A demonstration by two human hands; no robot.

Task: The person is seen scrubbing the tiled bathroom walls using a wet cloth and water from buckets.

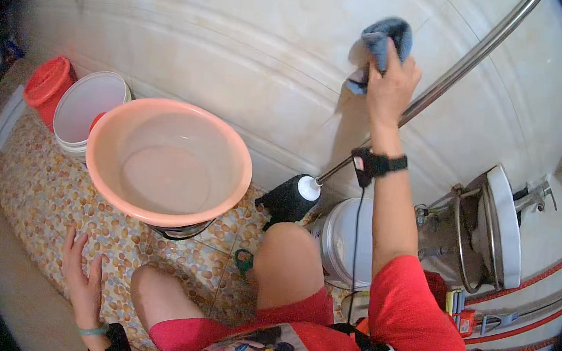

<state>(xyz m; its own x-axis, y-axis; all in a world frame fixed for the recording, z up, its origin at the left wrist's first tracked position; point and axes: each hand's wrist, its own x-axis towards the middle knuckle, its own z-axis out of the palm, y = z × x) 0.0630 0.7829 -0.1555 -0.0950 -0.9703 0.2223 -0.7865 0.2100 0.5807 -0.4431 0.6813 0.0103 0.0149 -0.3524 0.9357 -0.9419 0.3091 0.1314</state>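
My right hand (392, 87) presses a folded blue-grey cloth (389, 38) against the pale tiled wall (286, 32), its index finger stretched over the fabric. A loose end of the cloth hangs below the fingers. To the left of my knees, my left hand (81, 273) hovers with nothing in it and its fingers apart. Ahead of it stands a wide peach plastic basin (231, 198) that looks to hold cloudy water. The basin rests on a dark support, mostly hidden under it.
A metal-handled mop (288, 202) leans along the wall beside a white bucket (343, 243). Left of the basin stand another white bucket (76, 141) and a red bucket (50, 87). A washbasin (504, 230) with a tap (538, 197) is at right. The floor (44, 176) has a pebble pattern.
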